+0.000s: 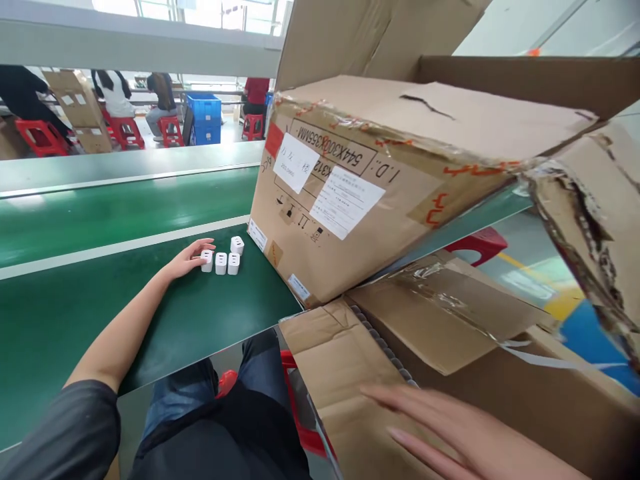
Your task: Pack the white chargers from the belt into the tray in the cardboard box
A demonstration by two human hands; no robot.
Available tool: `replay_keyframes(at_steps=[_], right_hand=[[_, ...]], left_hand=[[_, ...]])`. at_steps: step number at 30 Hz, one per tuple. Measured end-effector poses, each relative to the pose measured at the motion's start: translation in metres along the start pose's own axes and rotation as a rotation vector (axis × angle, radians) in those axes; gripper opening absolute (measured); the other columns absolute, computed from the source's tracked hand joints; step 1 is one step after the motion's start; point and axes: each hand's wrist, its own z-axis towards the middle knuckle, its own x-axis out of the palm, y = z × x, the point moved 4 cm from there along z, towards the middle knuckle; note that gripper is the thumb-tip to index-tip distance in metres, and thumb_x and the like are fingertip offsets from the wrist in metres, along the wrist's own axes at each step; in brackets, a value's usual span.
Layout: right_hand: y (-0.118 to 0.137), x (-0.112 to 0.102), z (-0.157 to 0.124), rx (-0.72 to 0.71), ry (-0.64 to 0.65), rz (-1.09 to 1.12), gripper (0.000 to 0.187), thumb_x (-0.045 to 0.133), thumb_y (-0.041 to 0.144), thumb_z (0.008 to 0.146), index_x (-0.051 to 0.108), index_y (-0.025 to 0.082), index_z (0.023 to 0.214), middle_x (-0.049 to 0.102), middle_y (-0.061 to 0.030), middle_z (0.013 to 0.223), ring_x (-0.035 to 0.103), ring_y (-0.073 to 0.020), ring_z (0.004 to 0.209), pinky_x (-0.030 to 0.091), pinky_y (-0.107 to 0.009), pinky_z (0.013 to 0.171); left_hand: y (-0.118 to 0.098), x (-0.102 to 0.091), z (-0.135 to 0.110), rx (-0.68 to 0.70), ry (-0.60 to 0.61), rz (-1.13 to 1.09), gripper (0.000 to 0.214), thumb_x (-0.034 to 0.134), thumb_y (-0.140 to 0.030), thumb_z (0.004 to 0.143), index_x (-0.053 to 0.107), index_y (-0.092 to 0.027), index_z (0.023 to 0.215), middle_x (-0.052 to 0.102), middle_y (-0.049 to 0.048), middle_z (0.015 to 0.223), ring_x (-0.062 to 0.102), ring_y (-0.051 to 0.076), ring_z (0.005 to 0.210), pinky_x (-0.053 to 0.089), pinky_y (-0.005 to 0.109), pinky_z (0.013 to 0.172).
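Observation:
My left hand [190, 259] rests on the green conveyor belt [100, 300], fingers spread, its fingertips touching the nearest of several small white cube-shaped chargers [223, 259]. My right hand [465, 433] reaches at the bottom right with fingers stretched flat over the flap of an open cardboard box [430, 333] beside my knees. It holds nothing. A large taped cardboard box [380, 180] with white labels stands on the belt's edge just right of the chargers.
A torn box flap [590, 207] hangs at the right. Across the belt, people sit on red stools [125, 130] near a blue crate [204, 117] and more cartons. A red stool [477, 243] stands under the big box.

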Motion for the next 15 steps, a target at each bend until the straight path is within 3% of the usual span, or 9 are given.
replay_keyframes(at_steps=[2,4,6,10,12,15], right_hand=[[0.055,-0.011,0.054,-0.137,0.168,0.013,0.045,0.048,0.052,0.093,0.055,0.048,0.137,0.067,-0.0074,0.130,0.065,-0.0246,0.119,0.056,-0.042,0.099],[0.100,-0.022,0.116,-0.244,0.149,-0.041,0.045,0.047,0.043,0.096,0.055,0.037,0.140,0.065,-0.0080,0.133,0.064,-0.0268,0.120,0.053,-0.044,0.101],[0.127,-0.024,0.179,-0.243,0.092,-0.095,0.051,0.052,0.036,0.095,0.051,0.028,0.144,0.065,-0.0106,0.131,0.069,-0.0275,0.108,0.056,-0.039,0.090],[0.147,-0.005,0.277,-0.079,0.031,-0.107,0.068,0.057,0.029,0.092,0.034,0.012,0.154,0.065,-0.0182,0.130,0.068,-0.0284,0.104,0.053,-0.033,0.086],[0.154,0.006,0.304,-0.068,0.010,-0.098,0.068,0.056,0.023,0.091,0.032,0.012,0.154,0.066,-0.0168,0.128,0.067,-0.0275,0.107,0.052,-0.030,0.087],[0.158,0.016,0.322,-0.082,-0.010,-0.075,0.069,0.057,0.018,0.087,0.036,0.015,0.153,0.071,-0.0115,0.121,0.067,-0.0249,0.107,0.050,-0.027,0.089]], left_hand=[[0.000,0.005,-0.002,0.015,0.008,-0.017,0.072,0.057,-0.056,0.087,0.037,-0.025,0.149,0.056,0.0139,0.141,0.057,0.028,0.128,0.052,0.043,0.101],[-0.002,0.010,-0.003,0.030,0.009,-0.009,0.076,0.059,-0.057,0.086,0.034,-0.027,0.151,0.054,0.0136,0.143,0.055,0.028,0.130,0.050,0.045,0.104],[-0.006,0.014,-0.002,0.046,-0.002,0.029,0.084,0.066,-0.058,0.082,0.032,-0.027,0.152,0.052,0.0140,0.144,0.051,0.030,0.134,0.046,0.047,0.108],[-0.016,0.015,0.001,0.075,-0.062,0.147,0.100,0.076,-0.058,0.073,0.028,-0.026,0.154,0.045,0.0152,0.150,0.044,0.033,0.138,0.038,0.051,0.114],[-0.017,0.015,0.002,0.085,-0.070,0.190,0.101,0.076,-0.058,0.073,0.027,-0.026,0.155,0.045,0.0146,0.150,0.047,0.033,0.135,0.037,0.051,0.114],[-0.012,0.017,0.005,0.090,-0.040,0.222,0.100,0.076,-0.056,0.073,0.028,-0.025,0.154,0.051,0.0134,0.144,0.053,0.030,0.127,0.041,0.048,0.112]])
